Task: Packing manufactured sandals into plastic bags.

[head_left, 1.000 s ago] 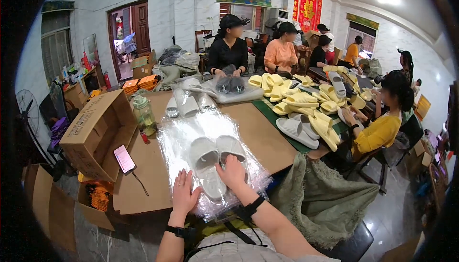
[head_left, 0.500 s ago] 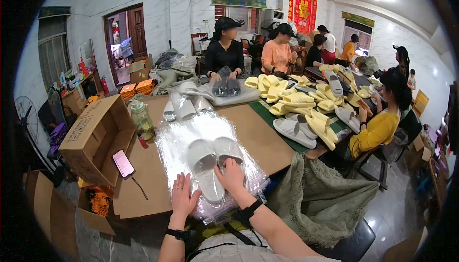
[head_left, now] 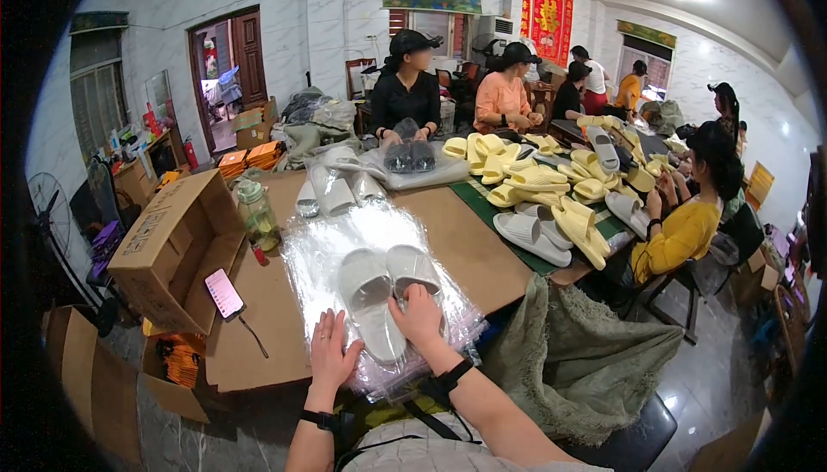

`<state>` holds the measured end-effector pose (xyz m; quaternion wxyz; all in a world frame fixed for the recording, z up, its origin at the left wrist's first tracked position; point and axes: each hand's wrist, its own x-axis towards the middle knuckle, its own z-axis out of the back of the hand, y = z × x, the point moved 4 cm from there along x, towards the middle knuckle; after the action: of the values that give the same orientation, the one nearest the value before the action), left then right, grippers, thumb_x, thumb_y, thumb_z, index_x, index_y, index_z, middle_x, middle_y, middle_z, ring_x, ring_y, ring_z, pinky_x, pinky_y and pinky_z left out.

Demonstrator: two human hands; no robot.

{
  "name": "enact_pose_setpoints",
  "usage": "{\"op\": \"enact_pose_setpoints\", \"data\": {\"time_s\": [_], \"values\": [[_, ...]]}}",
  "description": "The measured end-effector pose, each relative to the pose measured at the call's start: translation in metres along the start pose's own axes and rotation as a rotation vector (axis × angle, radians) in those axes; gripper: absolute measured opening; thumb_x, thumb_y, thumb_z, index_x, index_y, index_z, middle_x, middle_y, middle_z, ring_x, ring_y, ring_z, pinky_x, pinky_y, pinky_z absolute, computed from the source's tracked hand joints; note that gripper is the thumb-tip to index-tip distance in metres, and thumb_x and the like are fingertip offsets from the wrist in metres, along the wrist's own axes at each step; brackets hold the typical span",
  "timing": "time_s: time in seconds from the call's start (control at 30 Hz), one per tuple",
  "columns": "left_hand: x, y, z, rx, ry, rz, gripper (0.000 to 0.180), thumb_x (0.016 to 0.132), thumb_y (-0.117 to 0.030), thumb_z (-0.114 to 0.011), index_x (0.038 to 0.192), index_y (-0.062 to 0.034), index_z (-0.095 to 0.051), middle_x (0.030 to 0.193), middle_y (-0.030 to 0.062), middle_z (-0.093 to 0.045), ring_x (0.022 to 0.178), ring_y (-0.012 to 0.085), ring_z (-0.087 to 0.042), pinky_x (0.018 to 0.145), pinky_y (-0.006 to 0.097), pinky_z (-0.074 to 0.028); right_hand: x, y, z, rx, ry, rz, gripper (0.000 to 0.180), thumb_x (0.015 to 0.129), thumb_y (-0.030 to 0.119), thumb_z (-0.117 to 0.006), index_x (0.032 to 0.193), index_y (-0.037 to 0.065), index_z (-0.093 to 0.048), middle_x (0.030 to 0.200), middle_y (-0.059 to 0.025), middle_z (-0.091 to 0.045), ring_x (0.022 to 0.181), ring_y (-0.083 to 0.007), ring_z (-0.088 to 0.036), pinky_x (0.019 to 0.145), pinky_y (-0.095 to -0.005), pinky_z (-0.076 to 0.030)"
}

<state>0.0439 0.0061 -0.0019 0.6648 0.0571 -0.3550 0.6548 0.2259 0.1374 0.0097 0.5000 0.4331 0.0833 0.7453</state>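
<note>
**Right fingers more bent, slippers unmoved**

The grey slippers (head_left: 366, 281) lie flat side by side, heels toward the person, on the clear plastic (head_left: 312, 252) atop the counter (head_left: 469, 252); whether any film encloses them, I cannot tell. The right hand (head_left: 418, 315) rests over the right slipper, fingers more curled than a second ago; whether they grip is unclear. The left hand (head_left: 332, 350) lies flat beside the left slipper, thumb out, with nothing visibly held. Since the pair has barely shifted, this looks like steadying or adjusting rather than lifting.

Just beyond are paler slippers in film (head_left: 332, 189); to the left, a phone (head_left: 225, 294), a jar (head_left: 258, 216) and an open box (head_left: 177, 252). Yellow slippers (head_left: 536, 181) heap up to the right, near a co-worker in yellow (head_left: 685, 235). A co-worker in black (head_left: 407, 100) sits opposite, hands at a bagged dark item (head_left: 409, 158).
</note>
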Motion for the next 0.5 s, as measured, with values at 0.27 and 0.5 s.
{"op": "enact_pose_setpoints", "data": {"time_s": [0.27,0.5], "values": [[0.0002,0.0,-0.0003,0.001,0.01,0.01,0.071,0.092,-0.043,-0.064,0.147,-0.0033,-0.042,0.149,0.0282,-0.041,0.141,0.0452,-0.035,0.116,0.053,-0.027,-0.0002,0.0026,0.0033,0.04,-0.034,0.007,0.037,0.086,0.038,-0.071,0.095,0.006,-0.054,0.091,-0.0121,-0.058,0.084,-0.034,-0.062,0.07,-0.0474,-0.05],[0.0009,0.0019,-0.002,-0.001,0.012,0.011,0.072,0.091,-0.044,-0.064,0.147,-0.0039,-0.043,0.151,0.0276,-0.04,0.142,0.0443,-0.035,0.117,0.053,-0.026,0.0003,0.0013,0.0028,0.026,-0.03,0.001,0.037,0.085,0.038,-0.072,0.094,0.007,-0.054,0.09,-0.0118,-0.059,0.084,-0.0342,-0.062,0.07,-0.0475,-0.05]]}}
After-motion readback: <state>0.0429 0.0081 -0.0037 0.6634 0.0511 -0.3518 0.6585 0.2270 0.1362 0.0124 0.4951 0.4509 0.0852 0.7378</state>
